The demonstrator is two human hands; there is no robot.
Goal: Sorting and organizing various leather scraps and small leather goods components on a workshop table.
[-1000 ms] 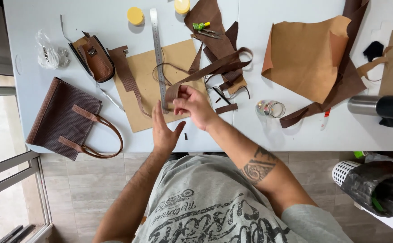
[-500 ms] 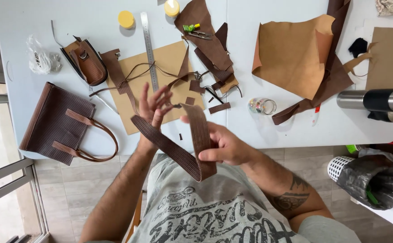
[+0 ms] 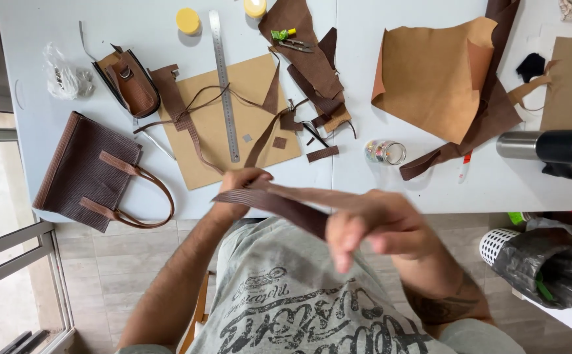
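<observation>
A long dark brown leather strap (image 3: 279, 204) is stretched between my two hands, above my lap and just off the near edge of the white table (image 3: 391, 187). My left hand (image 3: 238, 187) pinches one end of it near the table edge. My right hand (image 3: 374, 226), blurred, grips the strap further along, closer to my body. Beyond my hands a tan cutting board (image 3: 233, 118) lies on the table with a steel ruler (image 3: 225, 85) and thin leather strips on it.
A brown leather handbag (image 3: 92, 174) sits at the left table edge, a small brown pouch (image 3: 132, 82) behind it. Dark leather scraps (image 3: 312, 65), a tan hide (image 3: 436, 75), a small glass jar (image 3: 384, 152) and a steel flask (image 3: 548, 145) lie to the right. A bagged white bin (image 3: 541, 262) stands on the floor.
My hands have pulled back from the cutting board toward my body, taking the strap off the table. It was looped a moment ago and is now stretched out between both hands.
</observation>
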